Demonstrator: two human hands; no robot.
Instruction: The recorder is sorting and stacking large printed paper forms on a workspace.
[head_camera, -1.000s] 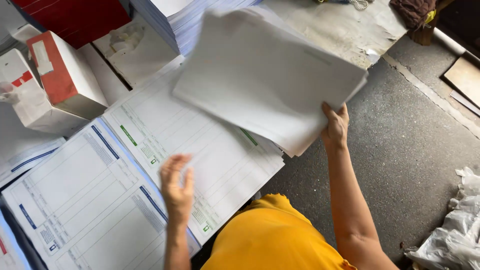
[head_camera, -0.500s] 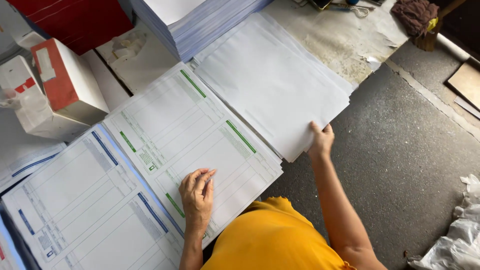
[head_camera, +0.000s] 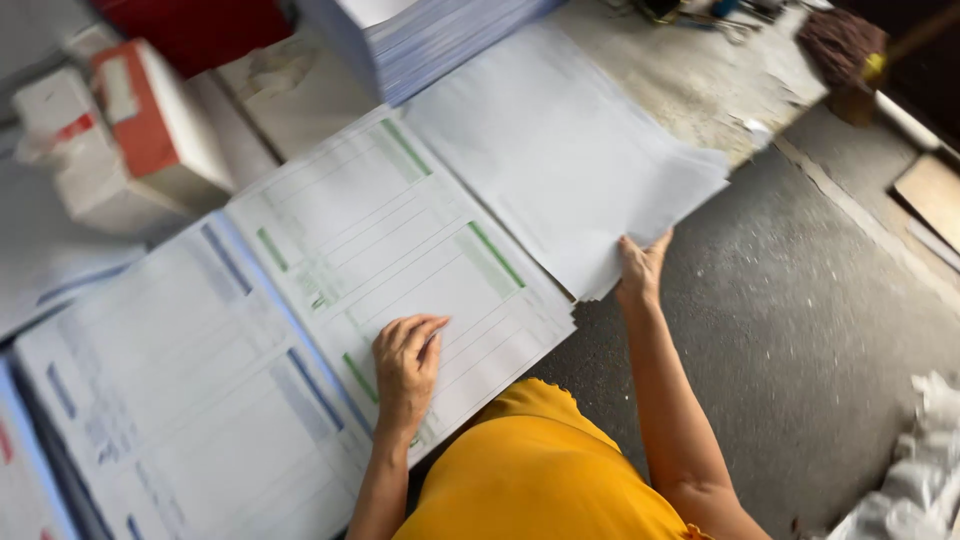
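Left hand (head_camera: 405, 362) flat, fingers together, pressed palm-down on the near part of the green-lined form stack (head_camera: 395, 262). Right hand (head_camera: 638, 270) gripping the near corner of the blank white sheet stack (head_camera: 560, 150), thumb on top, fingers under the edge as far as can be told; that corner lifted slightly, jutting out over the grey floor (head_camera: 800, 320). White stack lying just right of the green-lined forms, edges touching or overlapping. Blue-lined form stack (head_camera: 170, 390) directly left of the green one, side by side. Tall pile of blue-edged paper (head_camera: 430, 35) at the far edge, behind both. Red and white box (head_camera: 150, 125) at the far left, blurred. Broom (head_camera: 850, 45) at the far right corner. Yellow shirt (head_camera: 540, 470) at the near edge, between both arms.
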